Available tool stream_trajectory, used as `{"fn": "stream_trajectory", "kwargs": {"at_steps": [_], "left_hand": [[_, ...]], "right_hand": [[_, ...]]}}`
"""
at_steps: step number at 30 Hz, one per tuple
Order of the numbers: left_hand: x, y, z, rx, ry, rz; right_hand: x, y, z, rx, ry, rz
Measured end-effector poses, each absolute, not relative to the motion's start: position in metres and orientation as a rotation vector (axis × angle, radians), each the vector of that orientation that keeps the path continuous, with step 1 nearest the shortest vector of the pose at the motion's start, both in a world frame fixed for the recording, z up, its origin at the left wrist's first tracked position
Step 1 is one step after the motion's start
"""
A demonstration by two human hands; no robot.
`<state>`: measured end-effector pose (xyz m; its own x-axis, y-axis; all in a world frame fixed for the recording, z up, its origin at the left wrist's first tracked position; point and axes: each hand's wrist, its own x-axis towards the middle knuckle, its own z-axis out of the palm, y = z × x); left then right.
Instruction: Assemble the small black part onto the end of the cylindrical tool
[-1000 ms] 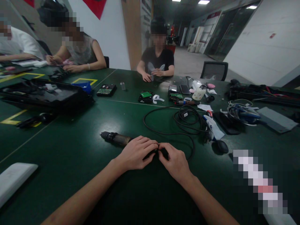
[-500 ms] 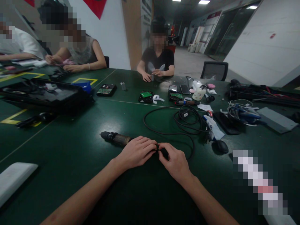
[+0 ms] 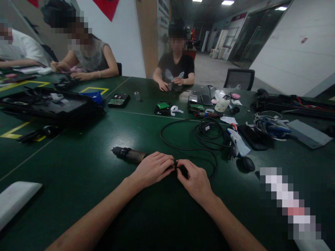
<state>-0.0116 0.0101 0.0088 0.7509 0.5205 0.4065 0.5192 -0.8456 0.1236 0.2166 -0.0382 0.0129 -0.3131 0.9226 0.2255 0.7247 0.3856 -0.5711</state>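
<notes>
An electric screwdriver point(image 3: 132, 155) with a dark body lies on the green table, its tip pointing left. My left hand point(image 3: 154, 169) is wrapped over its rear end, palm down. Close by on the right, my right hand point(image 3: 195, 179) pinches the end of a black cable point(image 3: 216, 162) between thumb and fingers. A small metallic connector part point(image 3: 172, 166) shows at the left fingertips, facing the right ones. Whether the two ends touch there is too small to tell. The cable loops back to a coil beyond my right hand.
Beyond the coil lie circuit-board devices point(image 3: 163, 107), a patterned cup point(image 3: 222, 104) and a second screwdriver point(image 3: 208, 114). A computer mouse point(image 3: 246, 164) is to the right. A black tray point(image 3: 86, 108) stands at the left. A person point(image 3: 176, 66) sits opposite; others sit at the far left.
The left fingertips have shifted slightly back to the left, and more of the metallic connector part shows between my hands. The right hand stays almost in place.
</notes>
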Motion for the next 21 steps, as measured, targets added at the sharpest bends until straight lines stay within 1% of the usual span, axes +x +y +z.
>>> {"fn": "stream_trajectory", "kwargs": {"at_steps": [5, 21], "left_hand": [[-0.0120, 0.0088, 0.0110, 2.932, 0.806, 0.616], [-0.0099, 0.0092, 0.0079, 2.929, 0.892, 0.644]], "right_hand": [[0.2161, -0.0387, 0.0125, -1.410, -2.123, 0.498], [0.2156, -0.0388, 0.0132, -1.428, -2.118, 0.524]]}}
